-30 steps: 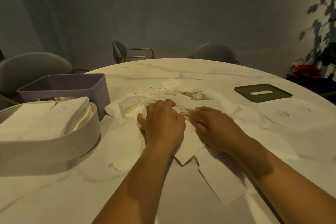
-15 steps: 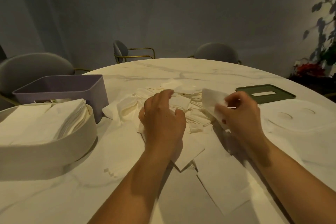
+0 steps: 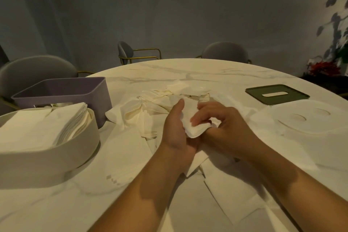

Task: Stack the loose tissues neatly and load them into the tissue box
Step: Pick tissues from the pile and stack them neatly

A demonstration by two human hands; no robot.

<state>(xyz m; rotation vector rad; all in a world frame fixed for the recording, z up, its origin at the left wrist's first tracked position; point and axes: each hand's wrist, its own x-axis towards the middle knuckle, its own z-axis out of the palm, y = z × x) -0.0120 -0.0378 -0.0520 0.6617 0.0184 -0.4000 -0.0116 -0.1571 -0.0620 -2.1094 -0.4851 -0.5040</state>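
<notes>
- right hand [image 3: 226, 128]: fingers curled over a folded white paper tissue [image 3: 195, 128], fingertips [image 3: 194, 121] pinching it down.
- left hand [image 3: 175, 132]: against the tissue's left side, thumb straight up along its edge. Fingers are hidden behind the paper, so I cannot tell if they curl.
- change: a second ago both hands lay flat on the pile. Half a second ago the right hand had lifted this tissue off to the right while the left pressed the pile. Now the hands are together with the tissue between them, raised off the pile.
- read: one sheet picked and being squared or folded; not yet stacked.
- heap of loose crumpled white tissues [image 3: 150, 107] just beyond the hands; flat white sheets [image 3: 226, 194] lie under the forearms. Plenty left to sort.
- cream oval tissue box [image 3: 56, 152] to the left on the white marble round worktop [image 3: 188, 73], already holding a neat white tissue stack [image 3: 37, 124]. Likely where this sheet goes.
- purple rectangular plastic bin [image 3: 62, 90] touching or just behind the box.
- right side: dark green slotted lid [image 3: 276, 93], white round lid [image 3: 305, 118], both off.
</notes>
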